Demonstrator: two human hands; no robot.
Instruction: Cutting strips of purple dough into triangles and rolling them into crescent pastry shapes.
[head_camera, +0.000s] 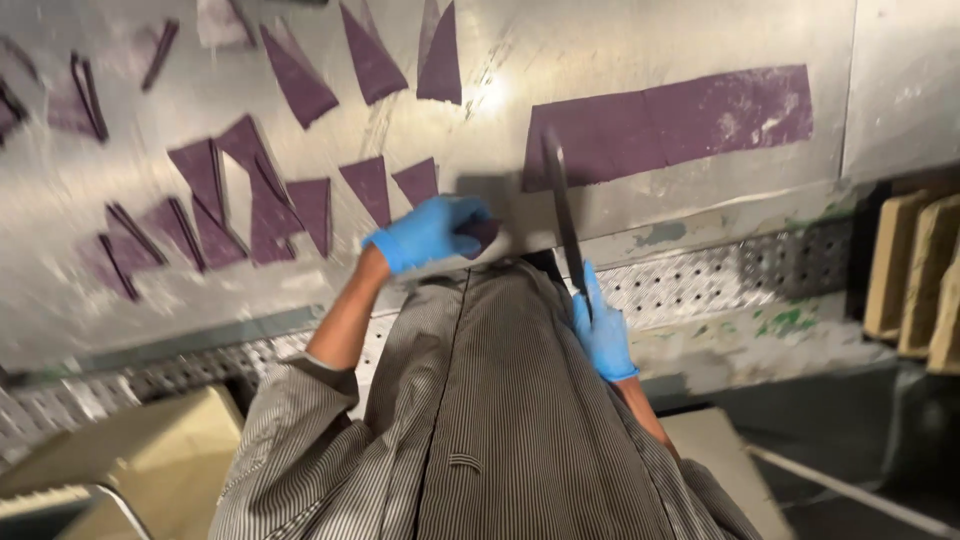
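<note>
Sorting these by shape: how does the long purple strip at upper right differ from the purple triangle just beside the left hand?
The strip is a long rectangle; the triangle is a small wedge. The strip lies whole, with a knife held by the right hand at its left end; the triangle is already a cut piece among other triangles, close to the left hand. Both are flat, dark purple, and lie on the metal table.

- The left hand (432, 232) and the right hand (603, 335) wear bright blue gloves.
- The long knife (565, 215) is dark, almost black.
- The triangular pieces (370, 187) and the long strip (670, 125) are dusky purple.
- The tabletop (900, 90) is dull silver-grey metal.
- The shirt (480, 420) has fine grey-and-white stripes.
- The perforated tray (720, 275) is pale grey with green flecks.
</note>
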